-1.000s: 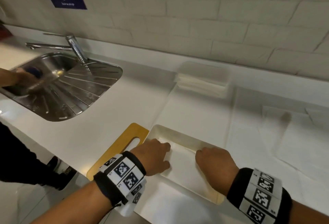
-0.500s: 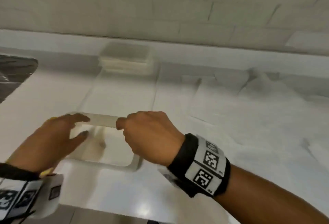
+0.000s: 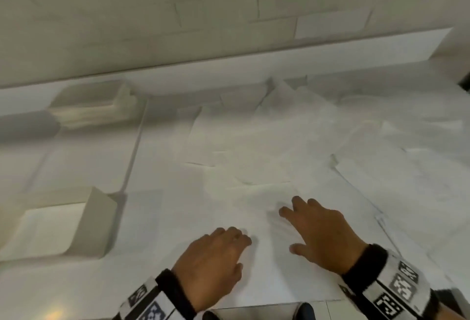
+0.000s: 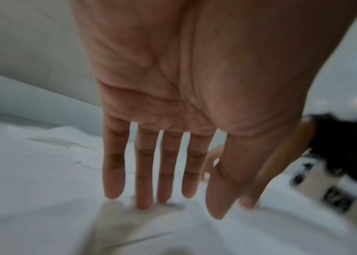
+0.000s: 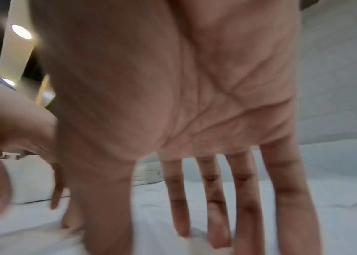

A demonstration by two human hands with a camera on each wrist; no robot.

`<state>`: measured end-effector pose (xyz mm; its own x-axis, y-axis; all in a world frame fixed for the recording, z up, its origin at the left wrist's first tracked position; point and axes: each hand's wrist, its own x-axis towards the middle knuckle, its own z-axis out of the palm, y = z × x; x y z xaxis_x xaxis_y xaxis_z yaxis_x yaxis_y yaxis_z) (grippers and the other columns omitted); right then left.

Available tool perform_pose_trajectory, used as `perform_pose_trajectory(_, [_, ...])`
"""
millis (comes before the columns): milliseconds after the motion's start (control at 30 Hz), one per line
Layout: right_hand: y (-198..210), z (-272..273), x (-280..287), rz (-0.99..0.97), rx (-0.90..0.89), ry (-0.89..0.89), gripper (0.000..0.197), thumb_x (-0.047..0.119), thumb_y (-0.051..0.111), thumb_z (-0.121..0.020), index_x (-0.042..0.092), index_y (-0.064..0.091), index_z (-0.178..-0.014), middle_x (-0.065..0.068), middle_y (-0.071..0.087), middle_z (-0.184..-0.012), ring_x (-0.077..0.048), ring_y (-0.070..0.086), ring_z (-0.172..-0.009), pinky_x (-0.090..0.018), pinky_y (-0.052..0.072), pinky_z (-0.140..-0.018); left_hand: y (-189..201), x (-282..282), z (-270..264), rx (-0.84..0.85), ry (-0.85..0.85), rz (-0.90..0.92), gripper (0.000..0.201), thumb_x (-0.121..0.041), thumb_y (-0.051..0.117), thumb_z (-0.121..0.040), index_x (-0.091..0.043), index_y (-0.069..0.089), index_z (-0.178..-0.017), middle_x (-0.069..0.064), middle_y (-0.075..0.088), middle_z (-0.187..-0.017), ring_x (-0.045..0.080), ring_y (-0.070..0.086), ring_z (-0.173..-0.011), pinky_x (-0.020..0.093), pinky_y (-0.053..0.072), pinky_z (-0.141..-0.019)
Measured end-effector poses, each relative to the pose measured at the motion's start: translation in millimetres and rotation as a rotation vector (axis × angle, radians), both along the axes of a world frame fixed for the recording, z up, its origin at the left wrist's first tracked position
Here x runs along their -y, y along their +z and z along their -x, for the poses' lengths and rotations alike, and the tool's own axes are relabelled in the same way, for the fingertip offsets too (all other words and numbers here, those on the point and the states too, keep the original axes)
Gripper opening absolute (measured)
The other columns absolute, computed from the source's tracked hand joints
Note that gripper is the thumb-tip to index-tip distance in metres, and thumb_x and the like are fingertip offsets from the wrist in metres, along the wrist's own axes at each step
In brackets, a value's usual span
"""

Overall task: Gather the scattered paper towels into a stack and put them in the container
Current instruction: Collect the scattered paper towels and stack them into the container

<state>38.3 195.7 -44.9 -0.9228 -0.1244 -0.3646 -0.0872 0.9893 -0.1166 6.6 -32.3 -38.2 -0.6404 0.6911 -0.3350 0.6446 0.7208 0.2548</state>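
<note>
Several white paper towels lie spread and overlapping across the white counter, from the middle to the far right. A cream rectangular container sits at the left, near the counter's front edge. My left hand is over a flat towel at the front, fingers straight in the left wrist view, fingertips at the paper. My right hand is beside it, fingers spread and straight, fingertips on the same towel. Neither hand holds anything.
A neat stack of folded towels stands at the back left against the raised ledge under the tiled wall. The counter's front edge runs just below my wrists.
Both hands have left the container and moved right onto the spread towels. The view has swung right, so the container now sits at the left and the sink is out of sight.
</note>
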Motion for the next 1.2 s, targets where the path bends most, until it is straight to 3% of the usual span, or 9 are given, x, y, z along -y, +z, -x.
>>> perform_pose_trajectory(100, [-12,-6,-9,0.005,-0.133,0.043,0.046,0.024,0.093,-0.046,0.027,0.067,-0.085,0.007,0.058,-0.076,-0.013,0.056,-0.055,-0.017,0.008,-0.042,-11,-7,5,-0.054,-0.056,0.112,0.045,-0.043,0.079,-0.066,-0.038,0.069,-0.11,-0.022,0.067,-0.1,0.0,0.065,-0.077,0.016,0.051,-0.057])
perform_pose_trajectory(167, [-14,-6,-12,0.04,-0.207,0.057,0.034,0.022,0.091,-0.051,0.029,0.064,-0.071,0.009,0.053,-0.068,-0.01,0.05,-0.045,-0.017,0.007,-0.039,-12,-10,2,-0.056,-0.041,0.102,0.038,-0.048,0.065,-0.067,-0.04,0.069,-0.104,-0.023,0.067,-0.084,-0.002,0.062,-0.064,0.016,0.049,-0.05])
perform_pose_trajectory(300, [20,-1,-18,0.248,-0.152,-0.128,0.014,0.038,0.045,-0.1,0.034,0.057,-0.096,0.013,0.054,-0.098,-0.008,0.059,-0.083,-0.024,0.047,-0.063,-11,-8,4,-0.117,0.046,0.055,0.055,-0.053,0.032,-0.079,-0.035,0.062,-0.122,-0.019,0.07,-0.091,0.005,0.067,-0.08,0.025,0.052,-0.067])
perform_pose_trajectory(400, [26,1,-20,0.418,-0.092,-0.188,0.02,0.043,0.033,-0.103,0.033,0.051,-0.101,0.013,0.053,-0.101,-0.007,0.058,-0.092,-0.024,0.049,-0.08,-9,1,11,-0.1,0.088,0.081,0.049,-0.048,0.023,-0.1,-0.032,0.049,-0.138,-0.012,0.064,-0.122,0.014,0.058,-0.113,0.031,0.041,-0.092])
perform_pose_trajectory(567, [9,1,18,0.264,0.029,-0.108,0.09,0.087,0.036,-0.076,0.034,0.02,-0.147,0.014,0.032,-0.142,-0.011,0.037,-0.131,-0.03,0.038,-0.106,-16,10,7,-0.136,0.095,0.082,0.029,-0.039,0.036,-0.105,-0.03,0.056,-0.123,-0.008,0.055,-0.121,0.019,0.051,-0.114,0.031,0.036,-0.086])
perform_pose_trajectory(633, [-1,4,28,0.121,0.007,-0.059,0.101,0.081,0.047,-0.077,0.024,0.011,-0.152,0.005,0.029,-0.147,-0.019,0.035,-0.131,-0.033,0.037,-0.107,-20,16,12,-0.151,0.171,0.079,0.025,-0.042,0.042,-0.103,-0.028,0.056,-0.118,-0.008,0.047,-0.125,0.02,0.046,-0.118,0.03,0.041,-0.088])
perform_pose_trajectory(833, [-9,18,31,0.096,0.035,-0.067,0.059,0.052,0.052,-0.094,0.023,0.031,-0.141,0.005,0.049,-0.126,-0.015,0.05,-0.104,-0.027,0.04,-0.088,-21,31,34,0.002,0.375,0.037,0.08,-0.055,0.067,-0.088,-0.027,0.024,-0.15,-0.005,0.04,-0.141,0.017,0.047,-0.123,0.027,0.046,-0.092])
perform_pose_trajectory(1067, [18,26,55,0.339,0.136,-0.019,0.018,0.038,0.051,-0.093,0.036,0.041,-0.108,0.018,0.048,-0.104,-0.009,0.052,-0.096,-0.027,0.047,-0.087,-3,57,33,0.108,0.382,-0.141,0.044,-0.05,0.054,-0.097,-0.037,0.049,-0.139,-0.016,0.053,-0.123,0.008,0.047,-0.117,0.022,0.039,-0.097])
perform_pose_trajectory(1200, [64,48,83,0.692,0.156,-0.074,0.046,0.059,0.067,-0.081,0.044,0.04,-0.115,0.027,0.057,-0.107,0.0,0.058,-0.098,-0.019,0.047,-0.085,57,115,42,0.213,0.557,-0.458,0.009,-0.044,0.068,-0.091,-0.038,0.065,-0.097,-0.02,0.069,-0.093,0.001,0.065,-0.09,0.014,0.048,-0.077])
